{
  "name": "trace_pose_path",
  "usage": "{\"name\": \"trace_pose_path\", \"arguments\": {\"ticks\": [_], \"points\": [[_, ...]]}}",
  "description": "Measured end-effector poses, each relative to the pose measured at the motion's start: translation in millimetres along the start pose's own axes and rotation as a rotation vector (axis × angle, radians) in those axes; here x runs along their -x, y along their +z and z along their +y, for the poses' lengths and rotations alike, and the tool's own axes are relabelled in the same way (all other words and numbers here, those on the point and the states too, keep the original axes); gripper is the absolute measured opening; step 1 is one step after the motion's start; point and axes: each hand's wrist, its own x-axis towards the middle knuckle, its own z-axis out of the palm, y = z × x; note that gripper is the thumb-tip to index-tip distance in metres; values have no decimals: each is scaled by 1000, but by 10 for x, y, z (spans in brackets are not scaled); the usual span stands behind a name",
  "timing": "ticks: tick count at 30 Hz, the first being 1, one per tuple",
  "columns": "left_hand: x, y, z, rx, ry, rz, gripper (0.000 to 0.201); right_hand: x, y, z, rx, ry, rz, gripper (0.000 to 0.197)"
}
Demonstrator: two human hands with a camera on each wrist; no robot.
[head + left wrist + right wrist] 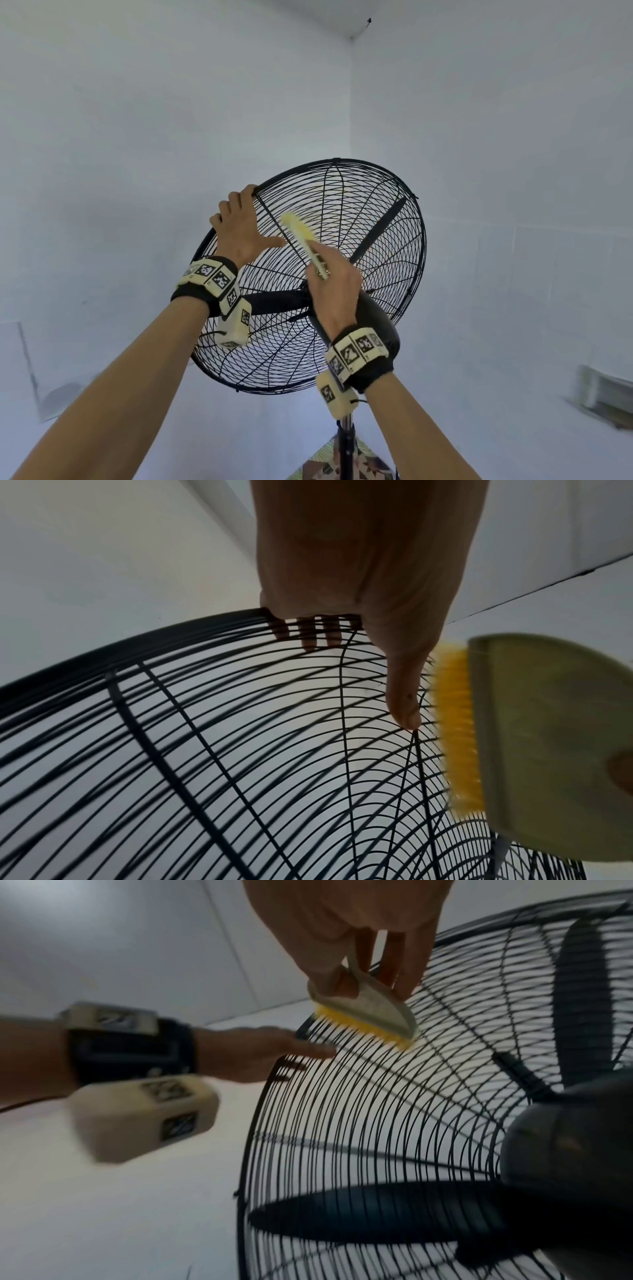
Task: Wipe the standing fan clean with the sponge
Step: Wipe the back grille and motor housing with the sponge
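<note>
Left hand (238, 226) grips the fan guard (376, 192) rim; right hand (334, 284) pinches the brush-like sponge (301, 236). Sweep along the wires, bracing firmly

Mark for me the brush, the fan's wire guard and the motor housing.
brush (371, 1014): right wrist view, on its pale plastic back.
wire guard (342, 212): head view, on the upper wires.
motor housing (376, 318): head view, on the dark casing behind the guard.

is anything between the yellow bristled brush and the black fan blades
Yes. The black wire grille lies between the yellow-bristled brush held by the right hand and the black blades behind it. The left hand grips the grille rim beside the brush.
</note>
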Motion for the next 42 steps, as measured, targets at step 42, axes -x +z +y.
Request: {"name": "trace_pose_path", "arguments": {"ticks": [42], "points": [[75,-31,-72,16,6,16,126,400,3,120,1,296,137,43]]}}
